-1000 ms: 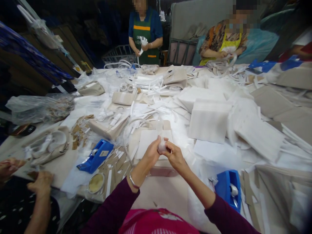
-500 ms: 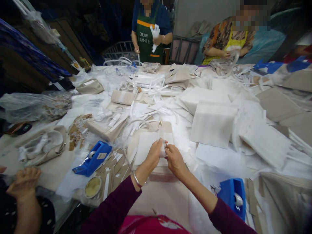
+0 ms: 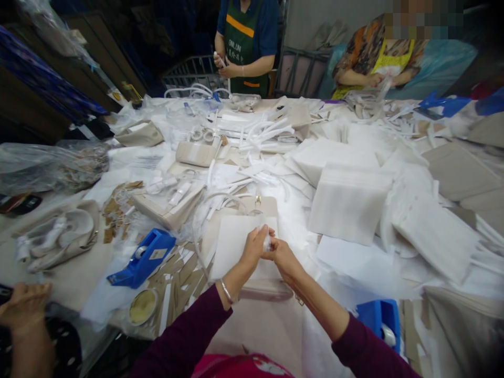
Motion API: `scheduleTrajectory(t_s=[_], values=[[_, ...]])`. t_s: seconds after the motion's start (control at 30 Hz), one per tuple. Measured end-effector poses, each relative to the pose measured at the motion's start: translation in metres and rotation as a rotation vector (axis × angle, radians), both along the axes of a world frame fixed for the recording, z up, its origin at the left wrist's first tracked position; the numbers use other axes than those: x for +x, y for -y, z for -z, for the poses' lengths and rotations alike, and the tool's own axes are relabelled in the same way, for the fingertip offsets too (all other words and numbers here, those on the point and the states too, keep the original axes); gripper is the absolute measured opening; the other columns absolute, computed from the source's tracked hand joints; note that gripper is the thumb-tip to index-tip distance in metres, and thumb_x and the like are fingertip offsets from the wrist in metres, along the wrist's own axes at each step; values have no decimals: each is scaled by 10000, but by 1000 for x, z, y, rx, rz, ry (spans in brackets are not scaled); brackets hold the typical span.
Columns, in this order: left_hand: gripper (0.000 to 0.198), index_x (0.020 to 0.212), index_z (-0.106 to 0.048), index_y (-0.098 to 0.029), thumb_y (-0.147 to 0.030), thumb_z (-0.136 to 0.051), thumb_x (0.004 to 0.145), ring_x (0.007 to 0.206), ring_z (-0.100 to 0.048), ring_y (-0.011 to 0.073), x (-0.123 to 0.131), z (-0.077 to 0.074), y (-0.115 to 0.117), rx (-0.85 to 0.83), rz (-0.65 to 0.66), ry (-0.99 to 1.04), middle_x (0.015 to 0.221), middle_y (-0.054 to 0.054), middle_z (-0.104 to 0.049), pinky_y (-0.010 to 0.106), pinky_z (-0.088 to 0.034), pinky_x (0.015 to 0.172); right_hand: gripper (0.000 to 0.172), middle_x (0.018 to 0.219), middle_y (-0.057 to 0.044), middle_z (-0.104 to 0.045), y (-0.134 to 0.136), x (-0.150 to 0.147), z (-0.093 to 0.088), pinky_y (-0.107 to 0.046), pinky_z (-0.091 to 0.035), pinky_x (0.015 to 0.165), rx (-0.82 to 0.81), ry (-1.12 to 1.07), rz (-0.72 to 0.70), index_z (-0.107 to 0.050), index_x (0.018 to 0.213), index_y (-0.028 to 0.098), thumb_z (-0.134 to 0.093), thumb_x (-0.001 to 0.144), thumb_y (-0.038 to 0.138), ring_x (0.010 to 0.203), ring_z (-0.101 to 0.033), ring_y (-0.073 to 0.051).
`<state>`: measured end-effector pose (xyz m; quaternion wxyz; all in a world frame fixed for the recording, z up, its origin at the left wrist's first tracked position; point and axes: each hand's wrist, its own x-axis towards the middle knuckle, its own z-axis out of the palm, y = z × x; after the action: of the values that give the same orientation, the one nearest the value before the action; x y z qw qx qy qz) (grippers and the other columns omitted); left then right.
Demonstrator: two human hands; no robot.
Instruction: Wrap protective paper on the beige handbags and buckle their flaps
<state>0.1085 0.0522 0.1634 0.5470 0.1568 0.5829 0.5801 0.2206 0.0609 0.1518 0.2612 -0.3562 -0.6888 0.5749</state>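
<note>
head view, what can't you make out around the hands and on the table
All in the head view:
Translucent piece: mostly covered by the left hand and right hand, and blurred; its full shape and how the right fingertips meet it can't be told.
White sheet: partly hidden behind the hands.
Dark object: cut off by the left edge, beside a co-worker's hand.
Right-side blue tape dispenser: lower part behind the purple sleeve.
</note>
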Motion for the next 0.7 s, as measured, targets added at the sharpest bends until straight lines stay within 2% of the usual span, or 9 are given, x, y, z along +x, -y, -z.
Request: scheduleTrajectory(t_s=[0.1, 0.17, 0.23, 0.3, 0.37, 0.4, 0.47, 0.53, 0.7], values=[[413, 751, -645, -89, -502, -623, 746, 602, -567, 150, -4, 8, -7, -113, 142, 299, 707, 93, -635, 277, -453, 589, 70, 771, -17, -499, -5, 0, 6, -313, -423, 735, 135, 5, -9, -494, 700, 194, -471, 724, 133, 777, -485, -179], [362, 719, -642, -94, -455, -638, 742, 585, -554, 143, -8, 13, -10, -120, 180, 365, 671, 85, -628, 272, -442, 578, 74, 816, -29, -514, -9, 2, 11, -334, -408, 787, 249, 40, -21, -488, 666, 197, -501, 693, 130, 837, -482, -192], [323, 742, -649, -106, -428, -661, 728, 579, -550, 135, -8, 19, -9, -73, 110, 211, 666, 59, -626, 259, -426, 567, 55, 820, -28, -525, -14, 3, 15, -328, -411, 754, 123, 75, -21, -504, 689, 196, -545, 669, 164, 814, -481, -187], [350, 795, -657, -113, -455, -665, 723, 591, -561, 134, -6, 26, -8, -49, 54, 42, 692, 45, -634, 250, -418, 568, 85, 743, -12, -512, -17, 2, 18, -294, -401, 643, -189, 82, -23, -509, 712, 186, -567, 669, 231, 704, -465, -165], [416, 816, -655, -106, -514, -637, 736, 597, -571, 139, -6, 31, -8, -91, 66, 55, 701, 52, -636, 251, -419, 567, 94, 657, 10, -465, -18, 0, 22, -270, -366, 580, -384, 42, -19, -499, 698, 182, -540, 693, 266, 619, -425, -143], [448, 804, -651, -97, -540, -618, 744, 591, -570, 141, -7, 33, -9, -131, 86, 136, 688, 59, -630, 255, -422, 565, 82, 655, 10, -458, -18, 0, 24, -272, -365, 592, -365, 12, -3, -496, 687, 182, -529, 695, 257, 623, -423, -143], [479, 759, -637, -83, -560, -597, 753, 568, -557, 140, -10, 37, -13, -193, 116, 319, 646, 67, -611, 261, -423, 556, 49, 701, 1, -475, -17, 0, 27, -287, -376, 668, -162, -35, 20, -494, 656, 189, -537, 665, 209, 699, -448, -158], [469, 752, -634, -81, -549, -608, 751, 556, -547, 132, -11, 43, -16, -189, 110, 366, 635, 63, -603, 256, -417, 553, 49, 764, -7, -506, -17, 0, 31, -292, -377, 724, -3, -28, 14, -507, 654, 194, -550, 638, 174, 771, -466, -173], [485, 815, -637, -109, -586, -601, 733, 554, -526, 122, -7, 54, -21, -103, 115, 39, 644, 39, -599, 242, -370, 534, 95, 673, 33, -485, -22, -3, 38, -260, -347, 612, -195, 121, 42, -536, 746, 193, -551, 659, 230, 612, -405, -131]])
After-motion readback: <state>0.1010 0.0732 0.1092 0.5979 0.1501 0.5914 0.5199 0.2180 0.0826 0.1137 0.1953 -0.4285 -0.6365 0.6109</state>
